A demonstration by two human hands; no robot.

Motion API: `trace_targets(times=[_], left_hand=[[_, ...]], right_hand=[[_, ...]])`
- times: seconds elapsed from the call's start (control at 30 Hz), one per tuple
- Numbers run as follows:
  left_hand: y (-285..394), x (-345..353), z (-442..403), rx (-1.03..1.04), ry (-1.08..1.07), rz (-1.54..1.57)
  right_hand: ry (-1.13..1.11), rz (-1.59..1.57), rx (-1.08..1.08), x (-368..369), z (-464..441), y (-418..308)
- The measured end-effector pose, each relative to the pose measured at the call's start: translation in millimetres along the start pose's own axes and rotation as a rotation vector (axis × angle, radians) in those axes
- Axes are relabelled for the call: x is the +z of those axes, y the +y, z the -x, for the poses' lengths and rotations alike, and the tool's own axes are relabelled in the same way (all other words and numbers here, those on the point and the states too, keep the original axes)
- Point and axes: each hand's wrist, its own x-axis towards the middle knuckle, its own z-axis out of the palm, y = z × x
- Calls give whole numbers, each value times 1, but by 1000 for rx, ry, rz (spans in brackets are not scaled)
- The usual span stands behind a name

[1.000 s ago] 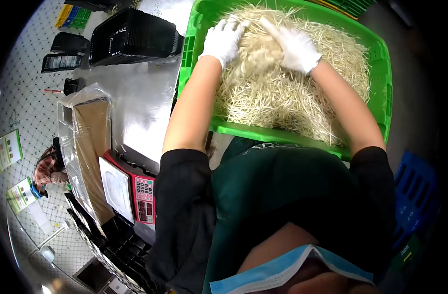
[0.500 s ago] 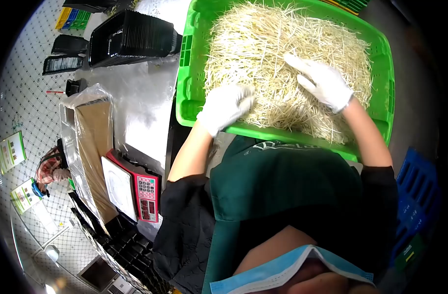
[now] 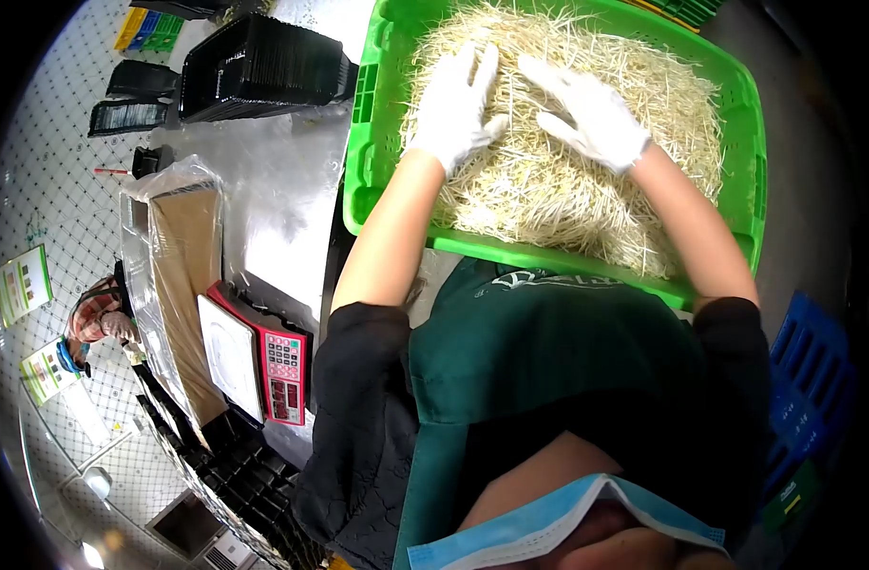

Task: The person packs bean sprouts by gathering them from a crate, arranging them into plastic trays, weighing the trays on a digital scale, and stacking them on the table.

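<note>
A green crate holds a thick heap of pale bean sprouts. My left hand, in a white glove, lies over the left part of the heap with its fingers spread. To its right, my right hand, gloved too, rests on the sprouts with thumb and fingers apart. The two hands are separate, with sprouts showing between them. Neither hand has anything gripped in it.
Stacked black trays stand on the metal table at the left. Nearer are a red scale and a plastic-wrapped box. A blue crate is at the right. Another person is at the far left.
My left hand has moved from the crate's near edge up and forward over the sprouts, its fingers now spread. My right hand has shifted up and left. Earlier, sprouts were blurred between the hands.
</note>
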Motion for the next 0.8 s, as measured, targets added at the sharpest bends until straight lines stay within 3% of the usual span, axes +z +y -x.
trace_targets(times=[0.07, 0.1, 0.13, 0.17, 0.23, 0.3, 0.37, 0.43, 0.47, 0.53, 0.57, 0.6, 0.63, 0.67, 0.73, 0.8], left_hand=[[8, 3, 12, -41, -373, -77], [16, -12, 18, -61, -470, -25], [17, -14, 32, 24, -439, -4], [30, -32, 43, -4, -541, 1], [34, -37, 74, 134, -371, 39], [33, -37, 81, 172, -347, 95], [30, -35, 79, 186, -443, 173], [33, -34, 72, 164, -448, 170], [33, -36, 68, 142, -455, 166], [28, -49, 59, 43, -525, 295], [24, -57, 52, -54, -596, 430], [22, -71, 48, -174, -472, 429], [11, -69, 45, -160, -289, 373], [0, -64, 41, -149, -106, 320], [-12, -56, 11, -81, -73, 222], [-18, -35, -23, -7, -58, 126]], right_hand=[[65, -5, 66, 36, -7, 5], [29, -31, -29, 52, 7, 0], [-7, -54, -120, 57, 29, -7], [-33, -53, -165, 52, 52, -14], [-63, -46, -221, 35, 64, -20], [-454, -199, -68, 2, 53, -26], [-540, -148, 132, -12, 11, -13], [-498, -132, 401, -21, -41, 3], [-495, -134, 399, -5, -52, 15], [189, 108, 90, 48, -60, 31], [177, 65, 15, 65, -52, 20], [167, 26, -59, 71, -37, 0], [-155, -95, 23, 40, -18, -30], [-155, -90, 28, 27, -6, -41], [-319, -34, -70, 17, 9, -49], [-232, -65, -98, 22, 5, -35]])
